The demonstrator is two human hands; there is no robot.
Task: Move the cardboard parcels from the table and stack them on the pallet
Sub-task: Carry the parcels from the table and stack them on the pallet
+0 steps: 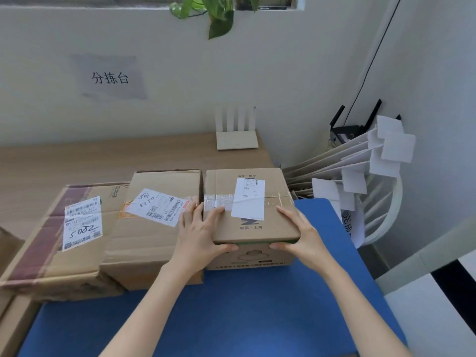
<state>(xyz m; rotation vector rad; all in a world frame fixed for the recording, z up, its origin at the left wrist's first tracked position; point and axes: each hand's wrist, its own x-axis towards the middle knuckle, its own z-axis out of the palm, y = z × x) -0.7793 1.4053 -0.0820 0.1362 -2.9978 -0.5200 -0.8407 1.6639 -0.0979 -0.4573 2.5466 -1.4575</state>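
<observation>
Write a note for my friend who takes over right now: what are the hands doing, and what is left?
The left hand and the right hand both grip the near top edge of the right box, one at each corner.
The middle box and the left box lie beside it on the table.
The pallet is not in view.
Done: nothing that shows; all three boxes sit on the table.
Left: carry each box to the pallet and stack them.

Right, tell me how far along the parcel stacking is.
Done: nothing visible; no pallet is in view. In hand: the left hand and right hand grip the right parcel, which sits on the blue surface. Left: that one, the middle parcel and the left parcel.
</observation>
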